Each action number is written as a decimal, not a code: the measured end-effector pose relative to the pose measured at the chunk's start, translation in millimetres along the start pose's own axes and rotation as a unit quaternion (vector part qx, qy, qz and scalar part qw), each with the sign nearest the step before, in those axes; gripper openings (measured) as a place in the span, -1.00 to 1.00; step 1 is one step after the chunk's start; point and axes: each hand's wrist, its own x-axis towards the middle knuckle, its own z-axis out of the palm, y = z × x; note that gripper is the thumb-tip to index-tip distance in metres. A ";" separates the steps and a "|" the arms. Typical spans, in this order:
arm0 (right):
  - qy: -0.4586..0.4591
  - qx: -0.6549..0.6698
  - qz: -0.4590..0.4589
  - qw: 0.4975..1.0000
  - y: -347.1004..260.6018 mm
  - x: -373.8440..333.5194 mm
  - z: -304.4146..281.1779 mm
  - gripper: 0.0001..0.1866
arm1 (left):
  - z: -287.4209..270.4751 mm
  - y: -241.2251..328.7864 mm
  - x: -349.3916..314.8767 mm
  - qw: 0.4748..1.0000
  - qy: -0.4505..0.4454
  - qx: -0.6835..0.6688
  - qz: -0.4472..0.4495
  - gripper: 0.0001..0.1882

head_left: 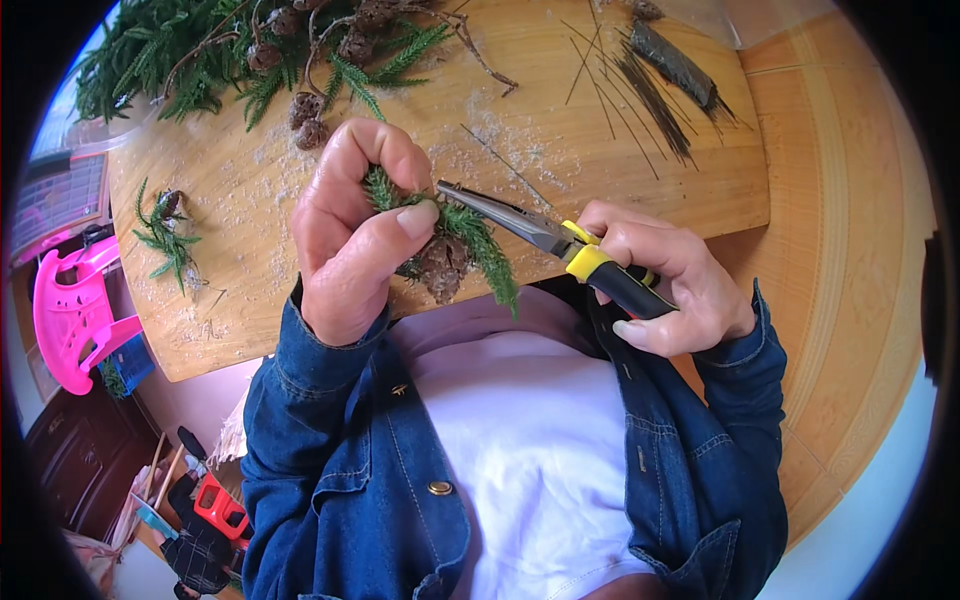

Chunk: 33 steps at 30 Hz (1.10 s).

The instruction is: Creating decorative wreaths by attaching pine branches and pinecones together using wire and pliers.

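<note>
Left hand (pixel 352 235): clamped on the sprig (pixel 486 248) with pine cone (pixel 443 268), above the table's (pixel 225 335) near edge, apparently steadying both. Right hand (pixel 675 280): wrapped around the pliers (pixel 543 233), tips leftward beside the sprig.

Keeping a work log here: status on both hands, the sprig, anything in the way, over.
Left hand pinching green sprig, pine cone alongside. Right hand gripping pliers, tips close by the sprig. No obstruction seen; loose wires lie beyond on table.
</note>
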 end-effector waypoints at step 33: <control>0.123 -0.285 -0.019 0.950 -4.0 14.1 7.9 -0.74 | -180.4 77.2 -74.2 0.674 0.402 0.537 0.309 -0.77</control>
